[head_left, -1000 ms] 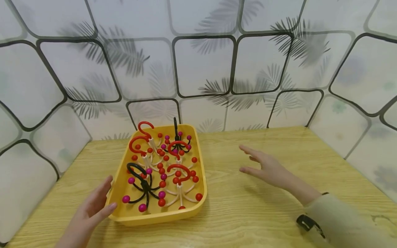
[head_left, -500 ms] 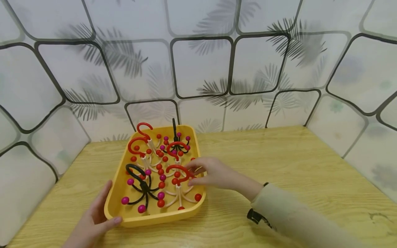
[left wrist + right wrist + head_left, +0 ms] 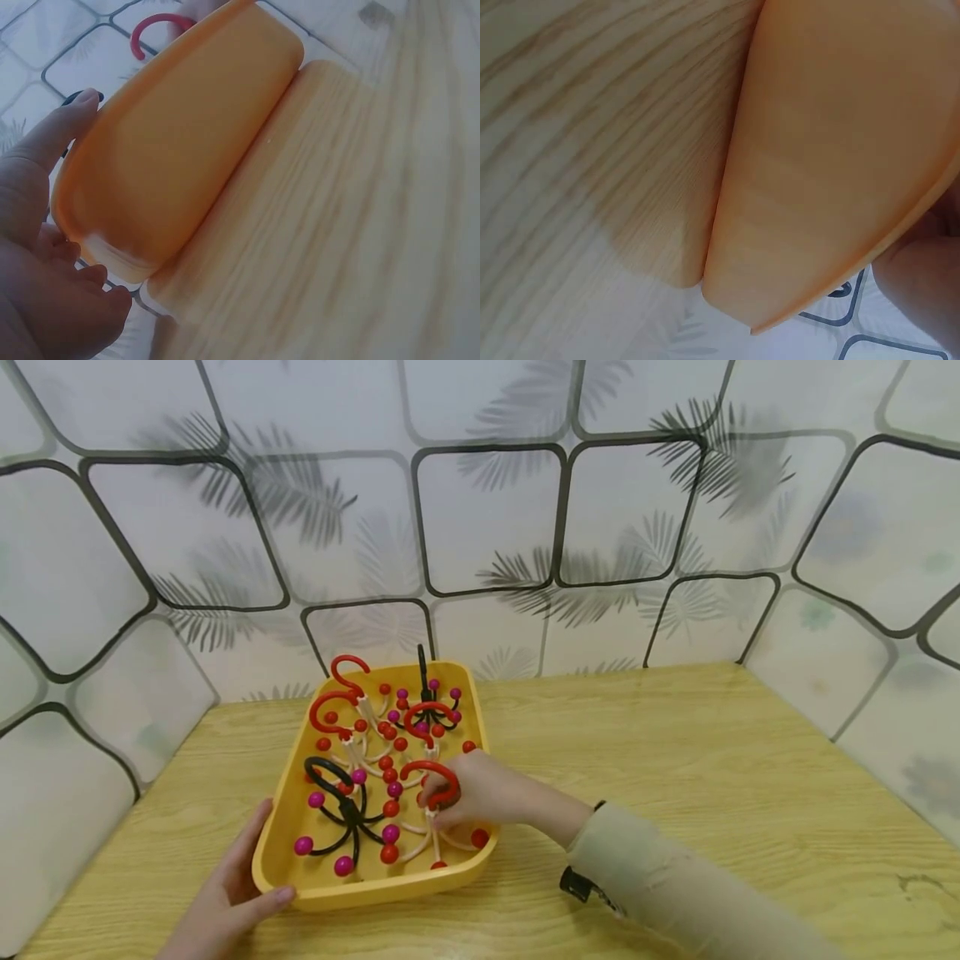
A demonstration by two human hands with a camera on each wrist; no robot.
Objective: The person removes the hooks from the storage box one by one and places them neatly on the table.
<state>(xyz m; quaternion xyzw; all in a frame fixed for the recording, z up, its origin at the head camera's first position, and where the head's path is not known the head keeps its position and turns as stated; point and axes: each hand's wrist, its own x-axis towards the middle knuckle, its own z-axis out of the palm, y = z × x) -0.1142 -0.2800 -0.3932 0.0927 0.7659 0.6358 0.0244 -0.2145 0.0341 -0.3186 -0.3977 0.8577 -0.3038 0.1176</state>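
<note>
A yellow tray [image 3: 375, 892] holds several multi-arm hook hangers with ball-tipped arms. At its front right, my right hand [image 3: 480, 789] reaches over the side and grips the stem of a hanger with a red hook and pale arms [image 3: 432, 768]; its fingertips are partly hidden behind the hook. In the right wrist view the tray's outer wall [image 3: 840, 150] covers most of that hand. My left hand [image 3: 228, 889] holds the tray's front left corner, thumb on the front side and fingers along the left. A black hanger with pink balls [image 3: 349, 812] stands nearest that hand.
More red-hooked hangers [image 3: 333, 702] and a second black one [image 3: 424, 693] stand farther back in the tray. The wooden table [image 3: 637, 735] extends to the right. Patterned panels [image 3: 487, 527] rise behind and at both sides.
My right hand has come in from the right, over the tray's side, to the front right hanger's stem. My left hand has closed in from beside the tray onto its corner.
</note>
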